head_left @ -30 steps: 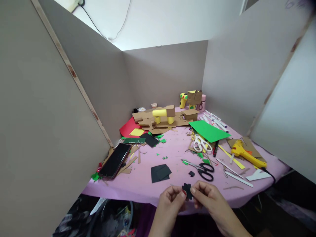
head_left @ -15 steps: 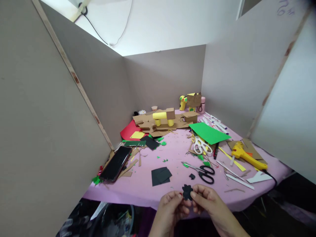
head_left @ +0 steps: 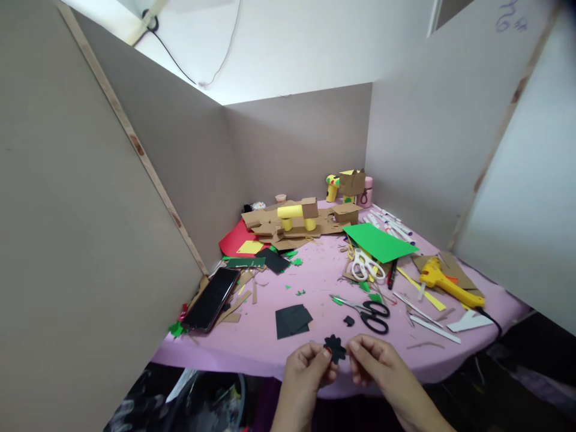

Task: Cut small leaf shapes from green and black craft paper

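Near the front edge of the table, my left hand pinches a flower-shaped black paper cutout between thumb and fingers. My right hand is just right of the cutout, thumb and fingers drawn together, with nothing visible in them. A small black paper scrap lies beyond the hands, beside black-handled scissors. To the left of these, black paper squares overlap on the pink tablecloth.
A phone lies among cardboard strips at left. At right are a yellow glue gun, white scissors, green paper and several markers. A cardboard-and-yellow-paper model stands at the back. Grey partitions surround the table.
My right hand has let go of the black paper flower and moved slightly away from it. The flower has shifted a little left in my left hand.
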Available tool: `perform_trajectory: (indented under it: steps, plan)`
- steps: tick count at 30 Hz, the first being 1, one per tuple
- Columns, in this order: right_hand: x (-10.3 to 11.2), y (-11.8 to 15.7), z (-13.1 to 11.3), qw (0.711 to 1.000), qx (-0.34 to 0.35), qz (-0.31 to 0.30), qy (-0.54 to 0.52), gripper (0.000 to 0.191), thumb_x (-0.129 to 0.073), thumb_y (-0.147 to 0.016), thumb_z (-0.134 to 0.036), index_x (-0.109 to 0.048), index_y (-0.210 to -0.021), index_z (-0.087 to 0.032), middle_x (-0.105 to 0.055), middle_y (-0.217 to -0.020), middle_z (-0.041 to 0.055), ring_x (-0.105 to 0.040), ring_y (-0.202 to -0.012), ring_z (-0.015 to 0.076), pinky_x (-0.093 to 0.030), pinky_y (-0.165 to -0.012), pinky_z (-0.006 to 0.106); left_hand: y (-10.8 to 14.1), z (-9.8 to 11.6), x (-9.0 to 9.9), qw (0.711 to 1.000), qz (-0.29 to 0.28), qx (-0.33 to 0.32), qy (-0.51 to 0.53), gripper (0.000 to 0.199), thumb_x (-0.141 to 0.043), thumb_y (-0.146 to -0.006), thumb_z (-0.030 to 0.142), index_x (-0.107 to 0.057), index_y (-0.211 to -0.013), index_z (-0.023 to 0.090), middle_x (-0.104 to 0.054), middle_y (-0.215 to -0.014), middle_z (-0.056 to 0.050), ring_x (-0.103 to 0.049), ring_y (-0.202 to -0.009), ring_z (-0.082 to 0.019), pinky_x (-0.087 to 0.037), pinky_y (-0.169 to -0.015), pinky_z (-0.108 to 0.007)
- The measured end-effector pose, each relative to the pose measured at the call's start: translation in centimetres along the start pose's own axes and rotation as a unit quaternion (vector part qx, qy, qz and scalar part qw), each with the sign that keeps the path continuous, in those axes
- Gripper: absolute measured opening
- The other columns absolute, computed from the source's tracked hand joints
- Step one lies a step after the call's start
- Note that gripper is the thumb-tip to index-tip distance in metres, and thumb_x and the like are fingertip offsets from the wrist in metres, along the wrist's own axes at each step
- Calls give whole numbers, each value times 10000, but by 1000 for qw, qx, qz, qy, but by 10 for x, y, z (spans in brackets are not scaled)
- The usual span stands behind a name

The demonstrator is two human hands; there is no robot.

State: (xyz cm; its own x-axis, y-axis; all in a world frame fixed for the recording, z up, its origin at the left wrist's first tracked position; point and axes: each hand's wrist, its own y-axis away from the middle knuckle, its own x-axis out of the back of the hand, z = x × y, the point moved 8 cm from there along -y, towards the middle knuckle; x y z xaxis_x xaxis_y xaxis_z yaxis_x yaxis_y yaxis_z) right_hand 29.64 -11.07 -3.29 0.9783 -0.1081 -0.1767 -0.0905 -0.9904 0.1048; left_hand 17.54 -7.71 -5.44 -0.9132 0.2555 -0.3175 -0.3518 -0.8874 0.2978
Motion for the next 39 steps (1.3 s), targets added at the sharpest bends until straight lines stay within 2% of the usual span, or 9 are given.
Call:
perform_trajectory:
  steps: [5, 13, 21, 26, 32, 36, 39]
  plan:
    - [-3, 1, 7, 1000, -7, -10, -9, 393, -698, -663, -516, -529, -604, -166, -510, -473, -65, -433, -427, 80, -320, -452, 209, -1, -6, 0, 1000, 9, 3, 5, 402, -809, -508, 459, -602, -575, 121, -631, -535, -8, -511, -451, -80, -361, -498, -197]
    - [-2, 1, 11, 1000, -8, -7, -16, 368, -697, -680, -488, -533, -608, -166, -530, -509, -56, -468, -450, 88, -369, -472, 210, 4, -8, -7, 1000, -4, -9, -19, 429, -790, -496, 500, -599, -529, 117, -609, -508, -12, -505, -476, -98, -366, -529, -224]
    - [-3, 2, 6, 1000, 5, -10, 2, 357, -653, -720, -485, -526, -600, -174, -503, -480, -61, -457, -460, 100, -349, -480, 214, 4, -8, -7, 1000, -1, -6, -29, 414, -780, -496, 495, -561, -531, 145, -621, -528, -14, -513, -485, -112, -376, -540, -242]
    - [-4, 2, 5, 1000, 12, -15, 19, 357, -642, -725, -483, -520, -582, -179, -486, -478, -64, -447, -454, 105, -351, -485, 222, 1, 4, -2, 999, 9, -37, -33, 417, -775, -520, 502, -589, -644, 150, -573, -510, 30, -493, -471, -103, -376, -546, -237]
    - [-6, -1, -3, 998, 41, -21, 34, 310, -645, -739, -461, -553, -683, -170, -491, -577, -57, -450, -531, 113, -356, -516, 223, 7, 20, -6, 994, 8, -78, -80, 364, -762, -567, 456, -576, -523, 146, -531, -449, 25, -438, -468, -108, -329, -514, -233]
    - [-4, -4, -4, 997, 56, -19, 42, 330, -622, -762, -461, -528, -634, -171, -433, -554, -65, -407, -531, 116, -340, -509, 231, 5, 10, -12, 991, -26, -98, -90, 399, -733, -589, 506, -575, -558, 141, -529, -484, 22, -460, -478, -111, -338, -510, -236]
    - [-1, -8, -1, 998, 59, -6, 39, 358, -624, -749, -490, -514, -625, -173, -415, -556, -68, -381, -531, 112, -323, -508, 231, -2, -8, -11, 996, -53, -44, -49, 448, -783, -500, 520, -562, -596, 143, -535, -492, 35, -476, -462, -94, -355, -513, -227]
